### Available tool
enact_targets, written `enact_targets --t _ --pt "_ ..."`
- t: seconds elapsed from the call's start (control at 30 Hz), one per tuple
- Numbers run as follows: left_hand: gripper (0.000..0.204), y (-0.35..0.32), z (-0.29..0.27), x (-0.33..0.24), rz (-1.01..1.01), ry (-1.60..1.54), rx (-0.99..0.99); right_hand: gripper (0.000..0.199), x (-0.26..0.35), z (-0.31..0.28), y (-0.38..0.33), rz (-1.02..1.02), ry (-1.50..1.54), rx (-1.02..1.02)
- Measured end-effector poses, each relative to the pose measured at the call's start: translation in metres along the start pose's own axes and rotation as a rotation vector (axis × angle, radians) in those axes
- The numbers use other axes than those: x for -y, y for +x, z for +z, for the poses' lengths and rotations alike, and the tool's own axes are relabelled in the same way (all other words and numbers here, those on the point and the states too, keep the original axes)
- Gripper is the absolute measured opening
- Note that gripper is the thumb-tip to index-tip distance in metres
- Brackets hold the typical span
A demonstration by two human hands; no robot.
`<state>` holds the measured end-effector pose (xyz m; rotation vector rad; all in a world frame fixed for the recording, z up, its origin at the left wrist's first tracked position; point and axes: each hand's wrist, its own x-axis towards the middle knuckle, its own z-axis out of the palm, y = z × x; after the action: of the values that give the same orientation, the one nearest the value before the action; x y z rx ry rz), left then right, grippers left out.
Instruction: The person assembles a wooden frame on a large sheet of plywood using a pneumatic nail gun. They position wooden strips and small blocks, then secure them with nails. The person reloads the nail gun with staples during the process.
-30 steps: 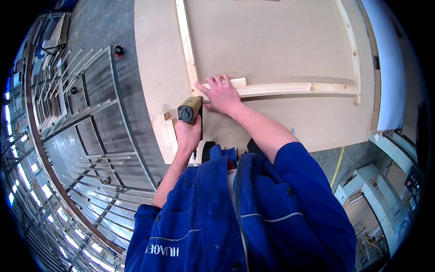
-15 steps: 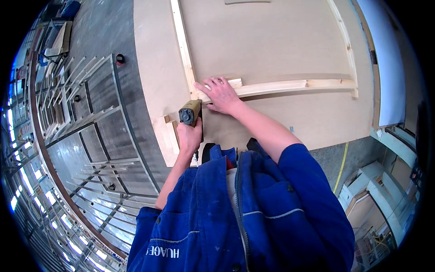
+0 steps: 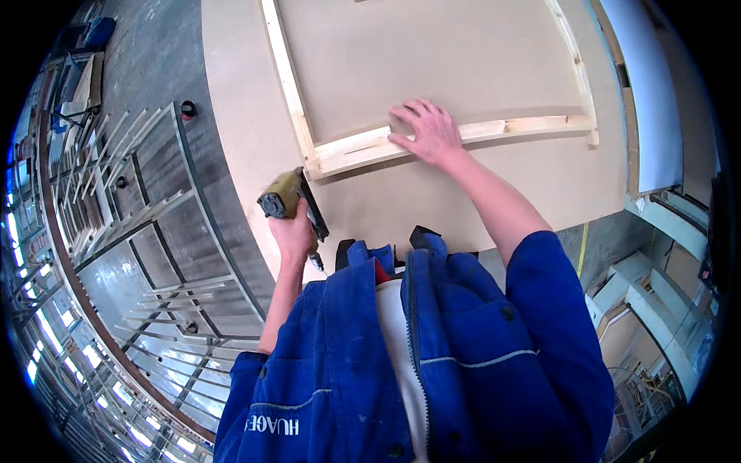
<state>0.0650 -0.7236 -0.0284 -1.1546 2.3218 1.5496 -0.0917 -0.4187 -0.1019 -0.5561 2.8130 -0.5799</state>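
Note:
My left hand is wrapped round the handle of a nail gun, yellowish-brown and black. The gun is just off the left corner of a pale wooden frame, near the end of its long left rail. Over the near crosspiece lies my right hand, fingers spread and slightly bent, thumb toward the corner. Whether its palm touches the wood is hidden. A second short length of wood seems to lie against the crosspiece beside the thumb.
A broad tan board lies under the frame. Metal racks holding thin strips stand on the grey floor at left. A white panel stands along the right edge, with pale green machinery below it.
The nail gun has come away from the frame corner, leftward and toward me. My right hand has slid right along the crosspiece, uncovering the joint. The view has shifted slightly.

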Motion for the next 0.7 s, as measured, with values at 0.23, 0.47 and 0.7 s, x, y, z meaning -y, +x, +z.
enact_targets --t 0.23,0.47,0.7 --pt "0.031 0.031 0.01 0.004 0.14 0.081 0.04 0.049 0.009 -0.005 0.007 0.039 0.089 0.07" --pt "0.033 0.03 0.026 -0.007 0.303 0.243 -0.014 0.043 0.005 -0.003 0.007 0.034 0.15 0.076" --pt "0.03 0.024 0.027 -0.016 0.277 0.366 -0.016 0.045 0.007 -0.007 0.006 0.029 0.134 0.073"
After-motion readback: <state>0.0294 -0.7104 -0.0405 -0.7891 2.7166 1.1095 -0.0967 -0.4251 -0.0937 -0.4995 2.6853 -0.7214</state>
